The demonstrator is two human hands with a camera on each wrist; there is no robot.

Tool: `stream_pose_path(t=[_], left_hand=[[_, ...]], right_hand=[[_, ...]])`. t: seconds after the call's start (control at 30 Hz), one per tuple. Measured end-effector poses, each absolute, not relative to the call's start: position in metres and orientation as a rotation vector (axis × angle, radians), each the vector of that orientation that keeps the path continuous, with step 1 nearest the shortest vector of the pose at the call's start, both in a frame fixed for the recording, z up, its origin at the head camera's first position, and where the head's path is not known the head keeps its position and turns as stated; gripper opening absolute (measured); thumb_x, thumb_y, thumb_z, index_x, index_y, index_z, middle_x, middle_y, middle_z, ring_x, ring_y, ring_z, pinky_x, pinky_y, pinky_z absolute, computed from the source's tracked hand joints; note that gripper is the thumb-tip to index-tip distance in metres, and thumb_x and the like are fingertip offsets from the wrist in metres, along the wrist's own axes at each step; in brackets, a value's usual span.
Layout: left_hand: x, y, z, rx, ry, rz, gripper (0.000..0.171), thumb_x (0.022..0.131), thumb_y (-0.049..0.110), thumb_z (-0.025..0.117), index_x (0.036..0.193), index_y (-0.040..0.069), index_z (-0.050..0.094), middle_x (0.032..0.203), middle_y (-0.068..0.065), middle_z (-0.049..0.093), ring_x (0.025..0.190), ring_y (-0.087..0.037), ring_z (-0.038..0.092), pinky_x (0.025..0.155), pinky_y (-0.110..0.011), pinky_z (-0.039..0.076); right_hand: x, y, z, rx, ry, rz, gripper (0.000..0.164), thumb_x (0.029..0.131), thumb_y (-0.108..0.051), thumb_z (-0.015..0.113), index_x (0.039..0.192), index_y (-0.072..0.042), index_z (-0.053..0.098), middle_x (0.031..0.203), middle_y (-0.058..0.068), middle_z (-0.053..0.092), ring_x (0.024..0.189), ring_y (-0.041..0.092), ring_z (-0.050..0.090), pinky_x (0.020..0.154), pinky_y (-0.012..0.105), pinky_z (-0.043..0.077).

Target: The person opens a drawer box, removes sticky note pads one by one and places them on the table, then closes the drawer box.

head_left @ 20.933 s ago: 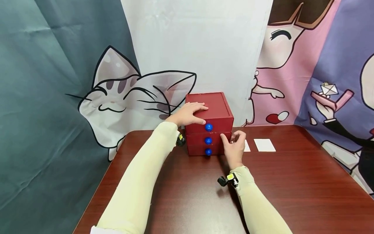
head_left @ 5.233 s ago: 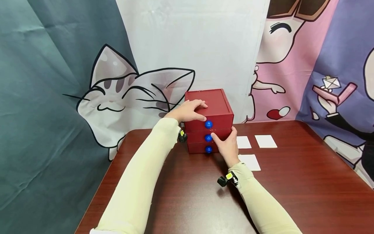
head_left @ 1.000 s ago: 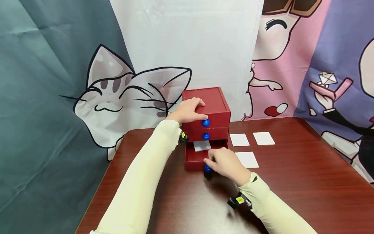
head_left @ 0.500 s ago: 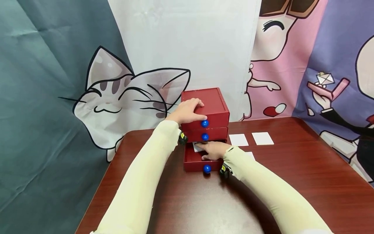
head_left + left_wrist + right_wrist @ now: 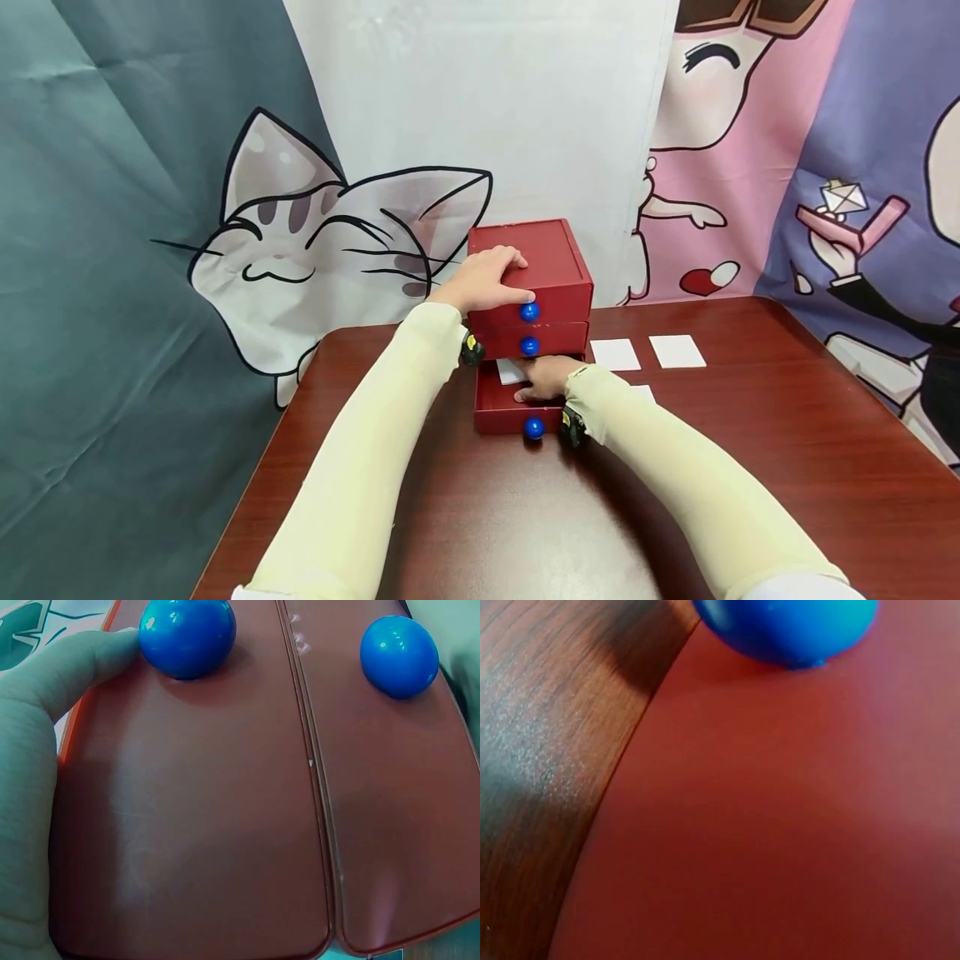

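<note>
A red box of drawers (image 5: 543, 258) with blue knobs stands at the back of the table. My left hand (image 5: 483, 279) rests on its top, the thumb against the upper blue knob (image 5: 187, 634). The bottom drawer (image 5: 497, 421) is pulled out, and a white square card (image 5: 512, 372) lies inside it towards the left. Reaching into this drawer, my right hand (image 5: 547, 377) has its fingers at the card and its thumb apart from them. Its fingertips are partly hidden beneath the middle drawer (image 5: 495, 343). The right wrist view shows only the drawer front (image 5: 765, 810) and its knob (image 5: 795, 626).
Two white square cards, the nearer one (image 5: 615, 355) and the farther one (image 5: 677, 351), lie right of the box. A third card (image 5: 642, 393) is mostly covered by the right sleeve. Printed cloth (image 5: 420, 100) hangs behind the brown table (image 5: 465, 517).
Since the oldest frame a third white card has appeared on the table, and the bottom drawer has come out. My right hand has moved from its knob into the drawer. The left stays put.
</note>
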State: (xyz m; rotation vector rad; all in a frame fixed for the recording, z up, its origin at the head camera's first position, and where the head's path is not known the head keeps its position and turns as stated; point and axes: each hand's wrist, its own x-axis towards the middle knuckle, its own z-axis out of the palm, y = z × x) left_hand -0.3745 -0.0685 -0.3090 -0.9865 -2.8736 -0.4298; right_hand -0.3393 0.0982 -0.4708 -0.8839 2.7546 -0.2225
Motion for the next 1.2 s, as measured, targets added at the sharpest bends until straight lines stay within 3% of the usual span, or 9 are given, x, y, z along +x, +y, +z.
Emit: stream_pose_path(t=[0.27,0.4,0.5,0.6,0.87,1.03,1.2], left_hand=[[-0.375,-0.068,-0.309,-0.997,-2.876,-0.422,0.056,0.09,0.054,0.065,0.133,0.019,0.055,0.135,0.002,0.056,0.127,-0.017,0.049,0.114,-0.042,0.03],[-0.375,-0.068,-0.309,-0.999,-2.877,-0.437,0.055,0.09,0.054,0.065,0.132,0.019,0.055,0.135,0.002,0.056,0.127,-0.017,0.049,0.115,-0.042,0.029],[-0.374,-0.068,-0.309,-0.999,-2.875,-0.449,0.055,0.09,0.053,0.066,0.132,0.02,0.055,0.134,0.002,0.056,0.127,-0.017,0.049,0.115,-0.042,0.029],[-0.374,-0.067,-0.309,-0.999,-2.873,-0.448,0.055,0.089,0.054,0.066,0.132,0.02,0.055,0.134,0.002,0.056,0.126,-0.017,0.049,0.115,-0.043,0.029],[-0.374,-0.067,-0.31,-0.99,-2.874,-0.448,0.056,0.089,0.054,0.066,0.132,0.02,0.055,0.135,0.002,0.056,0.127,-0.017,0.049,0.115,-0.043,0.03],[-0.375,-0.067,-0.311,-0.985,-2.873,-0.45,0.056,0.089,0.055,0.066,0.132,0.02,0.056,0.135,0.002,0.056,0.127,-0.017,0.049,0.115,-0.043,0.031],[-0.375,-0.068,-0.311,-0.975,-2.867,-0.464,0.056,0.088,0.055,0.067,0.131,0.021,0.056,0.133,0.003,0.056,0.124,-0.017,0.05,0.114,-0.043,0.031]], right_hand=[[-0.332,0.095,-0.469,-1.113,2.772,-0.101,0.075,0.098,-0.038,0.066,0.154,-0.003,0.033,0.144,0.029,0.049,0.121,0.039,0.062,0.106,0.047,0.047],[-0.324,0.092,-0.466,-1.264,2.881,0.123,0.053,0.098,-0.032,0.067,0.137,-0.001,0.049,0.116,0.026,0.062,0.101,0.036,0.07,0.089,0.046,0.058],[-0.319,0.088,-0.462,-1.28,2.941,0.316,0.031,0.098,-0.023,0.065,0.121,-0.003,0.057,0.091,0.018,0.061,0.086,0.031,0.069,0.077,0.043,0.061],[-0.318,0.085,-0.46,-1.257,2.922,0.434,0.018,0.1,-0.015,0.061,0.115,-0.004,0.061,0.082,0.014,0.061,0.082,0.029,0.068,0.072,0.042,0.061],[-0.319,0.091,-0.46,-1.317,2.852,0.333,0.014,0.1,-0.016,0.059,0.11,-0.006,0.057,0.065,0.004,0.063,0.065,0.023,0.069,0.066,0.04,0.06],[-0.317,0.099,-0.455,-1.42,2.863,0.346,0.004,0.1,-0.01,0.06,0.098,-0.007,0.057,0.064,0.003,0.062,0.061,0.022,0.067,0.06,0.037,0.059],[-0.314,0.107,-0.452,-1.532,2.875,0.295,0.006,0.096,-0.002,0.062,0.094,-0.007,0.06,0.066,0.005,0.064,0.063,0.023,0.068,0.058,0.035,0.057]])
